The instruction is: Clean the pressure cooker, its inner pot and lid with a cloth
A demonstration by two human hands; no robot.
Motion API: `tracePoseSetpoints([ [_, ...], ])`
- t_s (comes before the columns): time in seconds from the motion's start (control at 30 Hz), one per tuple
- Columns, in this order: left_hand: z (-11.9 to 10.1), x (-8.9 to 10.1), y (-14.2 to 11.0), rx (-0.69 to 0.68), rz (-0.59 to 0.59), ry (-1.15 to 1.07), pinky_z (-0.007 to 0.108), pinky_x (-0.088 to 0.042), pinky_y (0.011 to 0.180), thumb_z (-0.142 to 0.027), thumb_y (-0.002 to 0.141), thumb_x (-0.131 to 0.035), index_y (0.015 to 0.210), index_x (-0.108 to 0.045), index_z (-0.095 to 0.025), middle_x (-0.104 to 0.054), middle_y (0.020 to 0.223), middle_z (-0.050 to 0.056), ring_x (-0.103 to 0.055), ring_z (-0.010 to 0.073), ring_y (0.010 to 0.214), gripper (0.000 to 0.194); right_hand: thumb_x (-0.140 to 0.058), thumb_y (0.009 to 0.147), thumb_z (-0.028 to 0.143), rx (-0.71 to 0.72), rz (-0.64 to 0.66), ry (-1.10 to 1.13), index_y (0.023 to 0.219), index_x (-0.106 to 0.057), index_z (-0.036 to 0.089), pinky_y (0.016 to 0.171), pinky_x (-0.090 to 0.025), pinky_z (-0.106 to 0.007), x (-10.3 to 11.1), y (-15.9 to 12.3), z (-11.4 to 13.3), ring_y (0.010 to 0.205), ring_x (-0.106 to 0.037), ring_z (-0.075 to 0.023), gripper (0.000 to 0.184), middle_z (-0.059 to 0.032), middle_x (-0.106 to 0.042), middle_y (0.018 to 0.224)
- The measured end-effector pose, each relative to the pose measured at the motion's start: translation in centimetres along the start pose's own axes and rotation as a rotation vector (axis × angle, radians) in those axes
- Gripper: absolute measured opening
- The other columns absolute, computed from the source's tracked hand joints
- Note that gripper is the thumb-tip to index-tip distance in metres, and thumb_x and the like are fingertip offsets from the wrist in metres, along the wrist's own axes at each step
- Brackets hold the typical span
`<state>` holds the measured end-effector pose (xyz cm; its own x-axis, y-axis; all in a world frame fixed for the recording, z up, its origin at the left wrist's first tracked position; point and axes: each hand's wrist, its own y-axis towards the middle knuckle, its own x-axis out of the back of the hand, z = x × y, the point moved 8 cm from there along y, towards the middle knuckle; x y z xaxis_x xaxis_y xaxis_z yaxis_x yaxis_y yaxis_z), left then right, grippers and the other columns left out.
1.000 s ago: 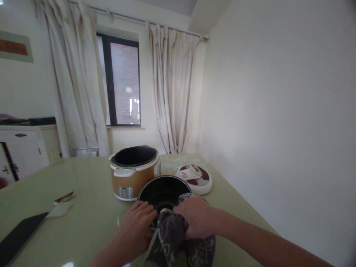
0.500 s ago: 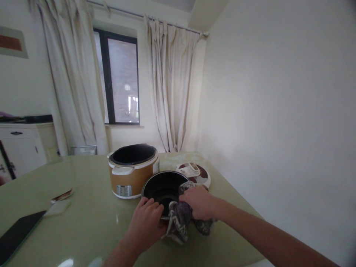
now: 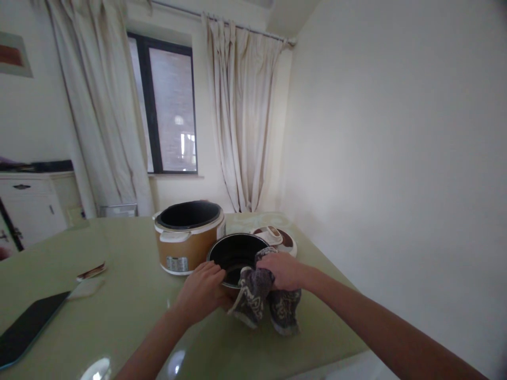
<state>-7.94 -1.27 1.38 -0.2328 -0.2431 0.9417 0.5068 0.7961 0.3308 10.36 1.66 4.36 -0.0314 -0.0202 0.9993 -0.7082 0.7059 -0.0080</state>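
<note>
A dark round inner pot point(image 3: 232, 253) with a pale rim stands on the table, tilted a little toward me. My left hand point(image 3: 204, 289) grips its near left rim, fingers over the edge and thumb below. In my right hand point(image 3: 283, 270) is a bunched grey patterned cloth point(image 3: 253, 295), closed over the pot's right rim; its ends hang down outside the wall. Behind the pot on the left sits the rice cooker body point(image 3: 190, 248), gold and white with a black inside. Partly hidden behind my right hand lies the white and brown cooker lid point(image 3: 287, 241).
The pale green table point(image 3: 130, 311) has a glossy top. On its left lie a dark flat board point(image 3: 31, 327) and a small packet point(image 3: 92, 271). A white wall point(image 3: 396, 158) runs along the right side. Curtains and a window are at the back.
The pot has shifted slightly away and up in view, with both hands moving along. The cloth's hanging ends have swung a little. The camera view has moved slightly.
</note>
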Motion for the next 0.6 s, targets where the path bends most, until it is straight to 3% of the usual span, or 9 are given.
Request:
tracePoseSetpoints([
  [0.1,0.4,-0.1,0.0,0.006,-0.015,0.028,0.041,-0.040,0.094,-0.038,0.082,-0.084,0.091,-0.063,-0.022,-0.071,0.098,0.004,-0.061,0.0275,0.102,0.028,-0.073,0.081,0.034,-0.021,-0.022,-0.001,0.110,-0.072,0.022,0.088,-0.051,-0.035,-0.1,0.0,-1.4,0.106,-0.070,-0.0282,0.032,-0.0075,-0.075,0.109],
  [0.2,-0.9,-0.5,0.4,-0.007,0.004,0.048,0.044,-0.038,0.096,-0.040,0.082,-0.084,0.092,-0.065,-0.022,-0.073,0.097,0.005,-0.062,0.0287,0.101,0.028,-0.073,0.079,0.028,-0.034,-0.014,-0.032,0.111,-0.073,0.022,0.088,-0.051,-0.036,-0.1,0.0,-1.7,0.108,-0.070,-0.0289,0.033,-0.0081,-0.074,0.109],
  [0.3,-2.4,-0.8,0.9,0.005,0.031,0.062,0.047,-0.038,0.095,-0.036,0.086,-0.078,0.093,-0.067,-0.021,-0.074,0.097,0.008,-0.063,0.0310,0.103,0.020,-0.071,0.077,0.023,-0.065,0.017,-0.078,0.113,-0.073,0.024,0.086,-0.053,-0.036,-0.1,0.1,-0.4,0.107,-0.071,-0.0296,0.036,-0.0088,-0.075,0.110],
  [0.4,-3.7,-1.4,1.6,0.045,0.060,0.061,0.047,-0.039,0.091,-0.020,0.088,-0.066,0.095,-0.069,-0.020,-0.075,0.099,0.010,-0.064,0.0317,0.103,0.008,-0.071,0.076,0.022,-0.137,0.027,-0.125,0.116,-0.072,0.023,0.083,-0.055,-0.039,-0.1,0.4,1.4,0.101,-0.073,-0.0313,0.040,-0.0115,-0.077,0.108],
  [0.6,-4.6,-2.2,2.0,0.029,0.031,0.011,0.046,-0.040,0.090,-0.012,0.086,-0.059,0.108,-0.069,-0.019,-0.073,0.109,0.012,-0.061,0.0317,0.106,0.025,-0.071,0.077,0.023,-0.174,0.027,-0.116,0.118,-0.070,0.021,0.082,-0.056,-0.039,-0.4,0.5,2.4,0.100,-0.074,-0.0313,0.042,-0.0131,-0.076,0.111],
])
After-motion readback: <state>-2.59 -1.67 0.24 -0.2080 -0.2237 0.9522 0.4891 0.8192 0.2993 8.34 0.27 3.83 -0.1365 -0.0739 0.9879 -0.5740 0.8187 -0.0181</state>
